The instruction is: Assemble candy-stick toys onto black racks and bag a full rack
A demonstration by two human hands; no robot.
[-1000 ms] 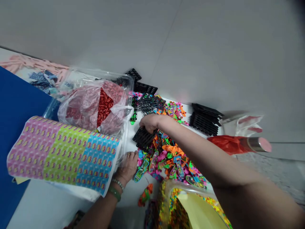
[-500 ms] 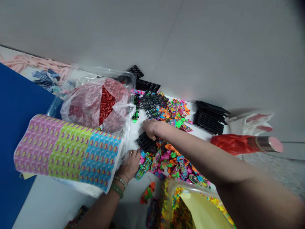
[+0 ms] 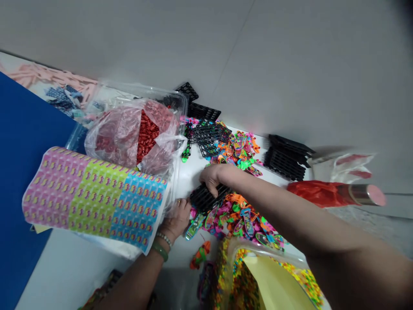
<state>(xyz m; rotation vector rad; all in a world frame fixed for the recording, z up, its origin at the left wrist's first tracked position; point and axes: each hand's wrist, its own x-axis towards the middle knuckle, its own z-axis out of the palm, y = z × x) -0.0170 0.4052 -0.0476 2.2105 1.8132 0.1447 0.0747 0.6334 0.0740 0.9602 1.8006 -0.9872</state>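
Observation:
My right hand (image 3: 212, 180) grips a black plastic rack (image 3: 208, 199) from above, over a heap of brightly coloured toy fingerboards (image 3: 240, 219). Just left of that rack, my left hand (image 3: 177, 219) rests partly behind clear plastic, close to a printed sheet (image 3: 97, 198) with pink, green and blue panels. Beaded and green bands circle my left wrist. A second heap of toys (image 3: 237, 150) and more black racks (image 3: 208, 137) lie farther up the white table (image 3: 190, 176).
A clear tub (image 3: 180, 103) holds a bag of red ribbon (image 3: 146, 137). Stacked black racks (image 3: 285, 159) stand to the right. A blue board (image 3: 29, 142) lies left; a bag of colourful pieces (image 3: 274, 280) sits below. A grey surface fills the top.
My right hand has moved to the right and the black rack has moved with it. The whole view has shifted slightly as my head moved.

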